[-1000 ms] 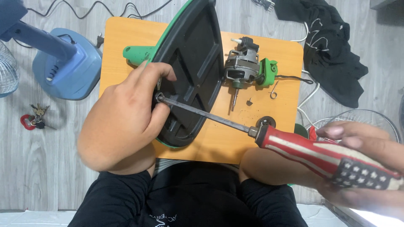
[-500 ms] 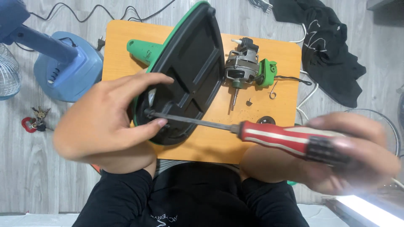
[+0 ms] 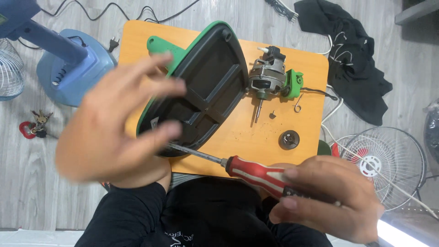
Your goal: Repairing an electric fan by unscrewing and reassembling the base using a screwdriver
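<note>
Blurred at the left of the fan base [image 3: 201,91], the left hand [image 3: 114,123] hovers over its lower edge, fingers spread and loosely curled, gripping nothing. Green rim, dark ribbed plastic underside, the base lies upturned on the orange wooden board [image 3: 238,142]. Right of it: grey metal motor [image 3: 267,77] with bare shaft. Below-right, the right hand [image 3: 324,196] is closed around the screwdriver [image 3: 247,170], red-and-white glossy handle, steel tip at the base's near edge. Judged step: working a screw; next calls for steadying the base.
</note>
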